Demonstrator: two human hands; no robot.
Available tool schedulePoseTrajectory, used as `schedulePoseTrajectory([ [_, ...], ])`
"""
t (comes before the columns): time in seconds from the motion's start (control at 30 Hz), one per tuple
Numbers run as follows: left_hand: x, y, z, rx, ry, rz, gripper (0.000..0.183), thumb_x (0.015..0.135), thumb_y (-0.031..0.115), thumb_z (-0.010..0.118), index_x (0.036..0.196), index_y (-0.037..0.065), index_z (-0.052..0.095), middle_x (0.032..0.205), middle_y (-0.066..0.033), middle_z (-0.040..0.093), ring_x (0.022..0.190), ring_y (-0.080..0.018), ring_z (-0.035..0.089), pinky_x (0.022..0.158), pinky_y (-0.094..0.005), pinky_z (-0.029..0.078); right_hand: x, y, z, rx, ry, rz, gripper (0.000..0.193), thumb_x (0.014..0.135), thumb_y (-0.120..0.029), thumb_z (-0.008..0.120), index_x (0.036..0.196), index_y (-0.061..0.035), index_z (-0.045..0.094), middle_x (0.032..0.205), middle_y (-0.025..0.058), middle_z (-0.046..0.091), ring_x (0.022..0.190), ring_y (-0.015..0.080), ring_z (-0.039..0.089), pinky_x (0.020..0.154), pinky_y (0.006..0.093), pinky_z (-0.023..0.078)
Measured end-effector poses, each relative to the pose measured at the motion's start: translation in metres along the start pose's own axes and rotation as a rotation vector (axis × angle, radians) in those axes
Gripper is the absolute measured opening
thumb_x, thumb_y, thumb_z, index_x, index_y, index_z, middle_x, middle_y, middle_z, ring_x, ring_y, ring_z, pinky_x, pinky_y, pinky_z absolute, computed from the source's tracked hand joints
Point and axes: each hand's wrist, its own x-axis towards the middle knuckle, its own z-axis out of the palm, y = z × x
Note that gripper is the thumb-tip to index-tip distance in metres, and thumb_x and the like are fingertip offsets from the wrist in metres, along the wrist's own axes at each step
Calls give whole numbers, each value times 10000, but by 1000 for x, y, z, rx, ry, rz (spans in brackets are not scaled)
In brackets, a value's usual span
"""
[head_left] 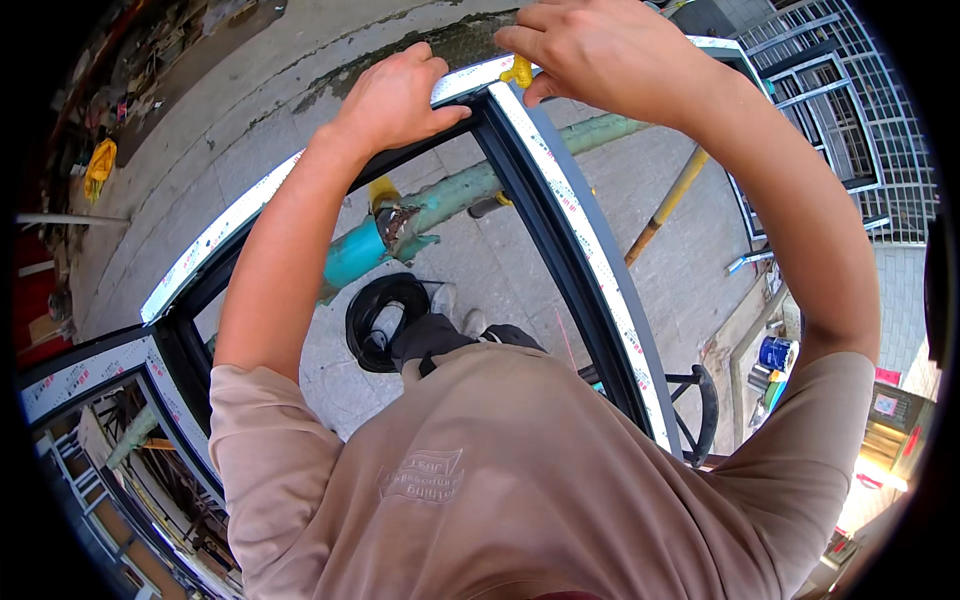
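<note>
A large dark metal window frame (585,225), its faces covered with white printed film, surrounds the space in front of my body. My left hand (395,95) is wrapped over its far bar, with the thumb on the inner edge beside the corner. Just right of that corner, my right hand (610,50) is closed round a small yellow piece (517,72), which sits against the film-covered bar. Most of this piece is hidden under the fingers, so its kind cannot be told.
Below the frame run a green pipe (455,197) and a yellow-brown pole (668,205). A black coil (385,322) lies round one of my shoes. More framed panels (820,110) stand at the far right, a blue can (777,353) at the right. A second film-covered frame (95,375) adjoins at the left.
</note>
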Motion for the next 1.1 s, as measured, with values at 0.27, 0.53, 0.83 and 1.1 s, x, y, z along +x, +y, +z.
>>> schedulePoseTrajectory([
  [0.27, 5, -19, 7, -184, -32, 42, 485, 840, 331, 856, 1194, 14, 759, 1140, -193, 681, 1099, -407, 691, 969, -495, 561, 22, -19, 16, 1034, -258, 962, 763, 1090, -723, 532, 872, -53, 824, 578, 48, 579, 535, 179, 565, 567, 338, 444],
  [0.53, 6, -28, 12, -240, -62, 50, 519, 820, 297, 824, 1237, -5, 754, 1150, -202, 682, 1143, -399, 677, 1010, -468, 547, 14, -17, 10, 505, -60, 444, 335, 1090, -288, 679, 1294, -27, 730, 984, 162, 766, 895, 340, 743, 819, 463, 563],
  [0.83, 14, -42, 12, -634, -52, -182, 433, 1023, 328, 545, 1081, -10, 810, 1189, -199, 778, 1122, -348, 706, 1016, -445, 531, 4, 2, -4, 155, -65, 49, 438, 924, -179, 824, 1325, -30, 731, 1173, 175, 781, 1072, 385, 753, 937, 498, 588],
  [1.1, 16, -49, 21, -505, 93, -386, 389, 985, 338, 585, 1066, 63, 847, 1071, -164, 820, 1032, -348, 755, 951, -434, 552, 14, -32, 9, 202, 33, 493, 480, 1049, -493, 728, 955, -30, 807, 750, 176, 726, 737, 388, 737, 710, 487, 577],
])
